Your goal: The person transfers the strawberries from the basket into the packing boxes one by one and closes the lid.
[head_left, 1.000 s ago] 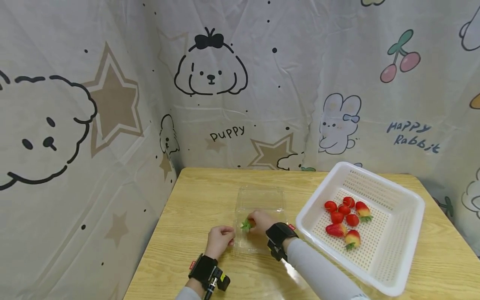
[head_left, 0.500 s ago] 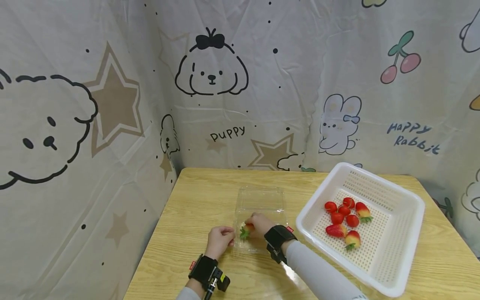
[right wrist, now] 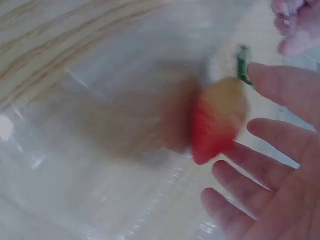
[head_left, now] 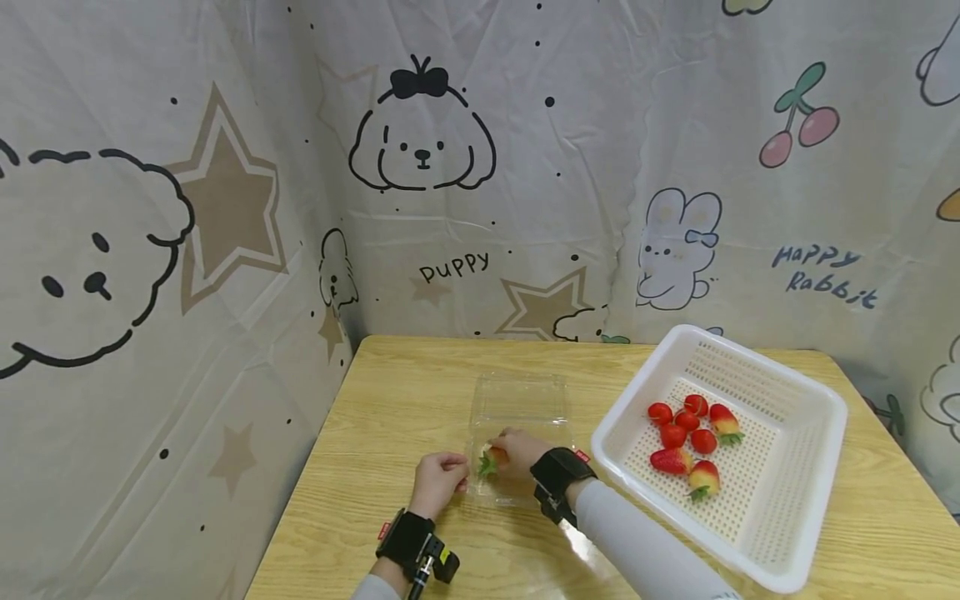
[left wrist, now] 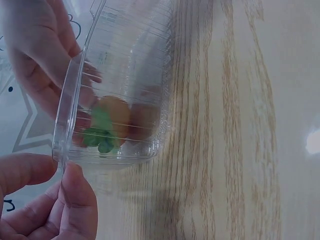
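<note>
Little has shifted since the earlier frames: the right hand (head_left: pixel 517 451) remains inside the clear plastic box (head_left: pixel 520 398) with the strawberry (head_left: pixel 491 458), which now sits a touch nearer the box's 6 o'clock wall than a second ago, while the left hand (head_left: pixel 441 479) stays at the box's near-left corner.

One strawberry lies in the box at its 7 o'clock corner. In the head view its long axis runs roughly 3 to 9 o'clock, green leaves toward 9 o'clock and the left hand, red body toward the right hand. The right wrist view is blurred; it shows the strawberry (right wrist: pixel 217 122) with its red tip down and its pale shoulder and green cap up, just beside the right hand's fingers (right wrist: pixel 280 85), which are spread and straight rather than wrapped round it. Whether they touch it cannot be told.

The left hand (left wrist: pixel 47 200) pinches the box's rim (left wrist: pixel 67 127) between thumb and forefinger, fingers curled.

The box, one in number, lies on the wooden table (head_left: pixel 390 400) with its long axis from 12 to 6 o'clock. At 3 o'clock of it stands one white perforated basket (head_left: pixel 806 492), holding seven red fruits: three strawberries (head_left: pixel 671 459) with green caps and four small round ones (head_left: pixel 673 434).
</note>
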A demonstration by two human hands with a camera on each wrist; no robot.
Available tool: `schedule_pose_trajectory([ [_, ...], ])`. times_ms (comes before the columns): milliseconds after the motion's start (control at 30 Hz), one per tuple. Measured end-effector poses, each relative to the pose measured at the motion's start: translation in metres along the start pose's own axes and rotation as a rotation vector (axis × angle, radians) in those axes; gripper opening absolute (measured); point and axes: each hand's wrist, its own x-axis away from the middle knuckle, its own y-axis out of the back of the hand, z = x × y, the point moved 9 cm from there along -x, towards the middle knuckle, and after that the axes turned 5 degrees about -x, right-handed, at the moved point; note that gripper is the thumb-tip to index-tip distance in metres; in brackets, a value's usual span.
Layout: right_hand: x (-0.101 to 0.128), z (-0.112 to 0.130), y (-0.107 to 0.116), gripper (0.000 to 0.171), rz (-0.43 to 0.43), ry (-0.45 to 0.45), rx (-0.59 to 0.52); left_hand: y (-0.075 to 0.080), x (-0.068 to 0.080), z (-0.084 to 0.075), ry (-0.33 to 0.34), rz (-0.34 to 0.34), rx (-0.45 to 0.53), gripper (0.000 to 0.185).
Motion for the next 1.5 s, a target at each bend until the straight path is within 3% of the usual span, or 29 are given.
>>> schedule_pose_trajectory([
  [67, 0.000, 0.003, 0.006, 0.047, 0.046, -0.043, -0.059, 0.000, 0.000, -0.001, -0.004, 0.001, -0.004, 0.020],
  [100, 0.004, 0.014, 0.015, 0.050, 0.093, -0.111, -0.064, 0.000, 0.000, -0.001, -0.005, 0.000, -0.006, 0.020],
  [267, 0.011, 0.016, 0.041, 0.053, 0.194, -0.212, -0.039, 0.000, -0.001, 0.000, -0.014, -0.003, -0.022, 0.019],
  [400, 0.019, 0.024, 0.084, 0.057, 0.196, -0.232, -0.097, -0.001, -0.001, 0.001, -0.014, -0.004, -0.035, 0.019],
  [533, 0.031, 0.030, 0.134, 0.058, 0.125, -0.181, -0.096, -0.001, 0.000, 0.003, 0.000, 0.003, -0.035, 0.020],
  [733, 0.054, 0.029, 0.208, 0.062, -0.057, -0.142, -0.023, 0.000, 0.001, 0.002, 0.011, 0.013, -0.035, 0.021],
  [833, 0.067, 0.024, 0.240, 0.064, -0.167, -0.143, 0.004, 0.001, 0.001, 0.002, 0.011, 0.012, -0.039, 0.021],
  [967, 0.088, 0.004, 0.270, 0.068, -0.282, -0.216, -0.001, 0.001, 0.000, 0.001, 0.015, 0.014, -0.035, 0.021],
  [1200, 0.128, -0.052, 0.287, 0.079, -0.435, -0.395, -0.047, 0.001, -0.001, 0.001, 0.020, 0.007, -0.041, 0.021],
  [1500, 0.160, -0.118, 0.251, 0.075, -0.532, -0.531, -0.081, 0.001, -0.001, 0.001, 0.021, 0.006, -0.045, 0.021],
])
